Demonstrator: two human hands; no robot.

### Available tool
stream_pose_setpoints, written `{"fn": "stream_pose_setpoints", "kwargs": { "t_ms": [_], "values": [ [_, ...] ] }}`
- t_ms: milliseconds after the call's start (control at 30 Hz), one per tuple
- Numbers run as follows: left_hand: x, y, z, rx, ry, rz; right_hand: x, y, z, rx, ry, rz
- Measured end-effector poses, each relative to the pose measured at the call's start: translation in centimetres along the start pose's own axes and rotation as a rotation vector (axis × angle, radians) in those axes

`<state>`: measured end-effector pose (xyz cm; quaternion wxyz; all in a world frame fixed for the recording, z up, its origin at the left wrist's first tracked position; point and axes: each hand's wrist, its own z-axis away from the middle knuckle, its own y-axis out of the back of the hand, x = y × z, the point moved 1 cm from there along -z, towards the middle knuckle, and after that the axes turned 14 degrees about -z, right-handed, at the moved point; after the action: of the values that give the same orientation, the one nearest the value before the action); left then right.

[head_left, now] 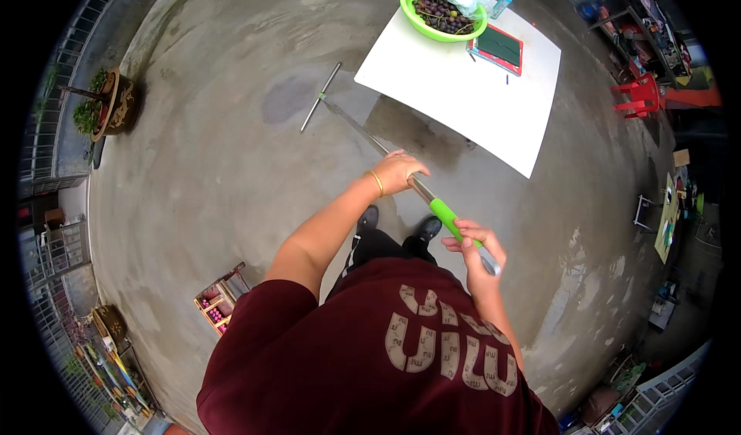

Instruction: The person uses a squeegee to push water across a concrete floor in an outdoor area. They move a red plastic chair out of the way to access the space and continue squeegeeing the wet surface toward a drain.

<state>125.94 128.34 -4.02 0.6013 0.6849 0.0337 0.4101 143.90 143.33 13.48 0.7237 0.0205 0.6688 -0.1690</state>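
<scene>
A long-handled floor squeegee [357,128] slants across in front of me, its metal pole running from lower right to upper left. The narrow bar head [320,98] rests on the concrete floor beside a dark damp patch. Wrapped round the middle of the pole is my left hand [397,172], with a gold-coloured bangle on the wrist. My right hand [476,251] grips the green sleeve [445,213] near the pole's grey end. My shoes show below the pole, side by side on the floor.
Ahead right stands a white table [455,95] carrying a green basin [419,22] of grapes, a red-framed drawing board [498,47] and a small blue bottle [502,3]. A potted plant [116,104] is at left. A wooden abacus-like rack [221,300] lies behind left; a red chair [637,97] stands far right.
</scene>
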Motion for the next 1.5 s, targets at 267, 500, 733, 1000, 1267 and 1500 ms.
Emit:
{"fn": "stream_pose_setpoints", "kwargs": {
  "t_ms": [267,500,733,1000,1267,1500],
  "values": [
    [10.9,-2.1,-0.6,-0.281,-0.256,0.153,-5.4,6.0,8.5,0.146,0.090,0.061],
    [22.9,-7.8,-0.2,-0.316,-0.425,0.194,-9.3,13.2,17.7,0.227,0.205,0.231],
    [29.8,-10.0,0.0,-0.311,-0.487,0.067,-8.1,18.5,24.2,0.357,0.330,0.194],
    [19.5,-16.0,-2.9,-0.331,-0.340,-0.196,1.4,16.6,20.9,0.301,0.040,-0.059],
    [39.3,-18.9,-1.5,-0.559,-0.521,0.062,-7.1,25.5,33.4,0.565,0.181,0.140],
    [44.7,-19.6,0.6,-0.364,-0.694,0.182,-8.4,27.0,38.6,0.584,0.424,0.155]
  ]
}}
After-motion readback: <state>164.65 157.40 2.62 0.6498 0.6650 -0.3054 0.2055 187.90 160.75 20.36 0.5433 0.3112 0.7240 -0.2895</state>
